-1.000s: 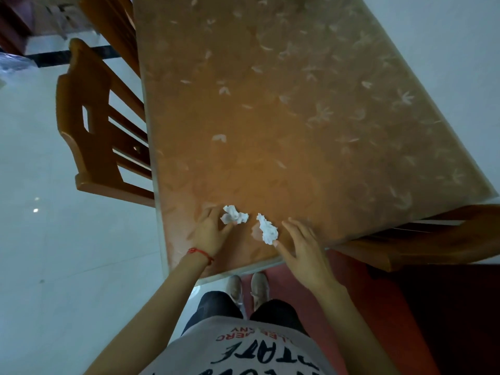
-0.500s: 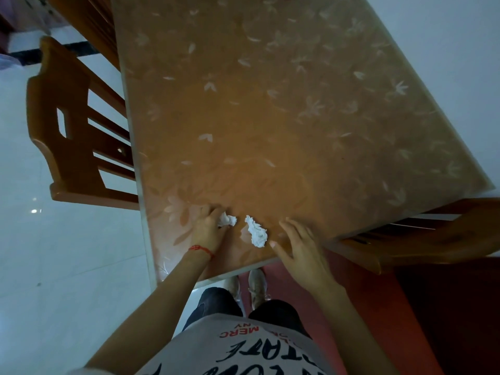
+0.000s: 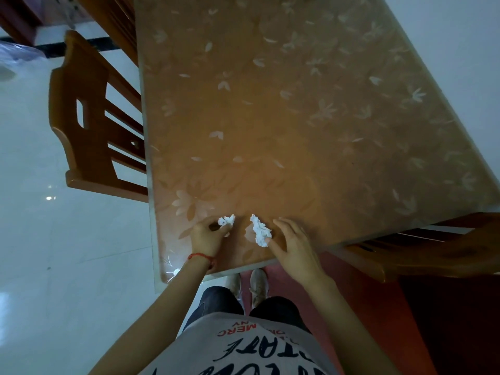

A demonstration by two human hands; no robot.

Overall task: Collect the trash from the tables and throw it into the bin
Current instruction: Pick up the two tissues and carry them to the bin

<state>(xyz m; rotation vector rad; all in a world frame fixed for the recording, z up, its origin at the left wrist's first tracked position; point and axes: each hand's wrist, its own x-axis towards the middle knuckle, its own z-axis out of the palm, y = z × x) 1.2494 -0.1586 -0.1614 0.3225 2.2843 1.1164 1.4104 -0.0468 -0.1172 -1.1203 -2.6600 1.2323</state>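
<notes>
Two crumpled white tissues lie near the front edge of a brown table (image 3: 284, 125) covered with a flower-patterned sheet. My left hand (image 3: 207, 236) has its fingers curled round the left tissue (image 3: 226, 220), which sticks out past the fingertips. The right tissue (image 3: 260, 230) lies on the table; my right hand (image 3: 293, 246) is beside it, the thumb touching its lower end and the fingers spread just to its right. No bin is in view.
A wooden chair (image 3: 89, 123) is pushed in at the table's left side and another chair (image 3: 433, 253) stands at the right front corner. White tiled floor (image 3: 54, 266) lies to the left, a red floor area below the table edge.
My left hand has closed round the left tissue. My right hand has moved up to the right tissue until the thumb touches it.
</notes>
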